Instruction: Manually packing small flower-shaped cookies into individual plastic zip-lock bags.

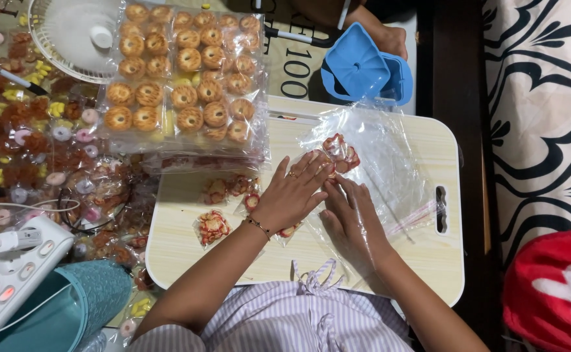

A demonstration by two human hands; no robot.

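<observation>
Both grips, left hand (292,195) and right hand (351,218), lie flat, fingers spread, pressing crinkly clear bag (390,163).

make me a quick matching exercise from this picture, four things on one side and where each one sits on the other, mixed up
Things:
1. blue plastic tool
2. stacked cookie packs
3. white power strip
4. red cushion

Places:
A. bottom left corner
B. bottom right corner
C. beyond the far edge of the wooden tray
D. left of the tray's far end, beside the white fan

Pairs: 1-C, 2-D, 3-A, 4-B
</observation>
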